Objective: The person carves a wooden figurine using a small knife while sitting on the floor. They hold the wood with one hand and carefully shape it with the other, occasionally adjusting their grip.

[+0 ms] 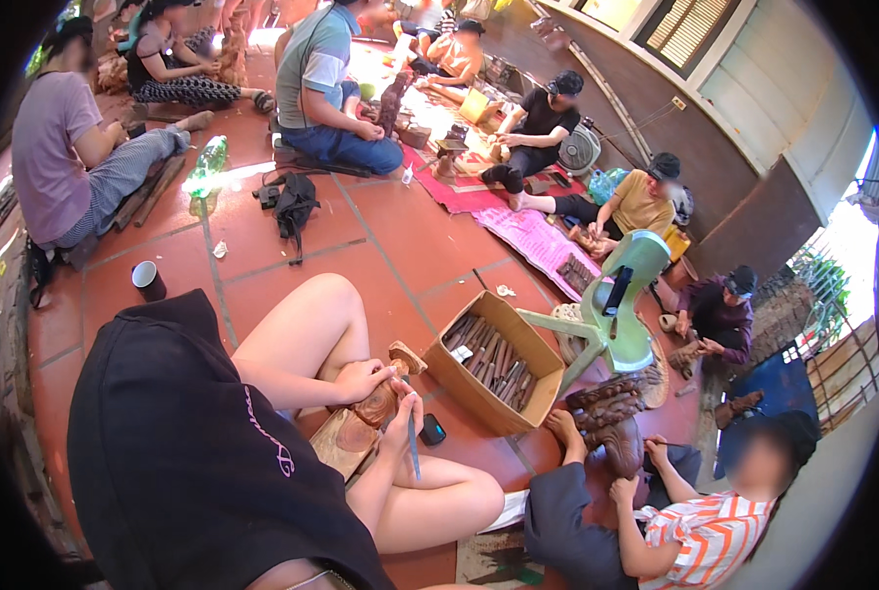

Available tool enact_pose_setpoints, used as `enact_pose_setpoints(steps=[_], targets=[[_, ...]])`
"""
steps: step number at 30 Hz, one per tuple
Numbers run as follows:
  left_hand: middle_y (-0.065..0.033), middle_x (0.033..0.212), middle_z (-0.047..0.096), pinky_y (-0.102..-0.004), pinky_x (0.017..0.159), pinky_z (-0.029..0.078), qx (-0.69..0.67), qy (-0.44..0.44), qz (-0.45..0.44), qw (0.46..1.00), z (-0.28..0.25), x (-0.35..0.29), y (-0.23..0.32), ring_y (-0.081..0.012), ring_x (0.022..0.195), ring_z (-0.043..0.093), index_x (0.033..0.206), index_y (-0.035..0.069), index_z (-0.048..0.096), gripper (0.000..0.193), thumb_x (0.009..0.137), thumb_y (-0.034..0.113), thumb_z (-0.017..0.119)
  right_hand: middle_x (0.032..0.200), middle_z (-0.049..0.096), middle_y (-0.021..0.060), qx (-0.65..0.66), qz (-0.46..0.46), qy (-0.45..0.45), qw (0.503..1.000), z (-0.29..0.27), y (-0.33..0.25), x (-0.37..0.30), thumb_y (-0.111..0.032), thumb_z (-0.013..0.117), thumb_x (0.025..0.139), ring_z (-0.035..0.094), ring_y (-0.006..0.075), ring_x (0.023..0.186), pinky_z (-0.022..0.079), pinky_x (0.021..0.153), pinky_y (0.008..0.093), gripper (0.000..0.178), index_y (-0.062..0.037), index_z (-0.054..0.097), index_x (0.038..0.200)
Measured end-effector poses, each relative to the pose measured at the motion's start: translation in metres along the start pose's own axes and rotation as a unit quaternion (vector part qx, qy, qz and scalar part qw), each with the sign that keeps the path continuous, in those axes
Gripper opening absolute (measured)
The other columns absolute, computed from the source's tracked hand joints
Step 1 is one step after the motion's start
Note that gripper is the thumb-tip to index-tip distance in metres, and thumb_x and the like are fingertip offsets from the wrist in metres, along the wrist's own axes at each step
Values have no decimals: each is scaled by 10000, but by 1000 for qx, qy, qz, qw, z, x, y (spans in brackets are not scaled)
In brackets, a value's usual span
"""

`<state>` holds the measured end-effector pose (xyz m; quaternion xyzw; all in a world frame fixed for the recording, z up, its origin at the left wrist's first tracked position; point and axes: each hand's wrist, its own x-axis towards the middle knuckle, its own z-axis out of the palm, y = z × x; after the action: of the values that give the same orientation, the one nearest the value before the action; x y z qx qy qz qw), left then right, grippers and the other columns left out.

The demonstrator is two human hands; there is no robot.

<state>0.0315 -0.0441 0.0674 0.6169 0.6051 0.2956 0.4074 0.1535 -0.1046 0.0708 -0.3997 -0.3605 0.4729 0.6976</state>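
My left hand is closed on a small reddish-brown wood carving, steadying it above my lap. The carving has a rounded body with visible grain and a wider flat end. My right hand is closed around a thin blue-grey carving tool, held like a pencil against the piece. The tool's working tip is too small to make out. Below the carving lies a pale wooden block, between my legs. A small black device with a lit screen sits beside my right hand.
A cardboard box full of wood-handled tools stands ahead on red tiles. Beyond it is a green plastic chair. A co-worker in a striped shirt works on a large dark carving at right. A paper cup and black bag are left.
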Motion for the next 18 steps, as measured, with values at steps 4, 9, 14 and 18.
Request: enact_pose_setpoints(steps=[4, 9, 14, 18], targets=[[-203, 938, 680, -426, 813, 486, -8, -11, 2, 1000, -6, 1, -14, -342, 908, 655, 988, 39, 657, 573, 926, 570, 448, 1074, 668, 147, -58, -4, -11, 998, 6, 9, -4, -214, 467, 1016, 602, 214, 1059, 434, 985, 347, 316, 55, 615, 1091], [-219, 968, 672, -437, 828, 488, -28, -42, 9, 999, -18, 10, -35, -376, 941, 642, 1042, 33, 625, 570, 929, 562, 445, 1104, 665, 139, -135, 4, -21, 991, 21, 15, -4, -202, 477, 1013, 596, 202, 1072, 416, 1006, 331, 300, 48, 616, 1101], [-230, 974, 667, -440, 839, 487, -98, -67, 6, 993, -28, 14, -49, -387, 975, 632, 1080, 32, 592, 490, 935, 488, 487, 1121, 663, 126, -155, 33, -32, 987, 38, 21, 0, -186, 488, 1009, 593, 184, 1078, 416, 1005, 319, 275, 36, 622, 1101], [-230, 967, 665, -435, 830, 489, -155, -91, -19, 983, -24, 21, -51, -381, 962, 640, 1063, 40, 585, 440, 928, 453, 517, 1101, 667, 130, -202, 42, 2, 978, 52, 12, 8, -170, 476, 1014, 600, 200, 1086, 433, 1008, 333, 266, 42, 621, 1084]])
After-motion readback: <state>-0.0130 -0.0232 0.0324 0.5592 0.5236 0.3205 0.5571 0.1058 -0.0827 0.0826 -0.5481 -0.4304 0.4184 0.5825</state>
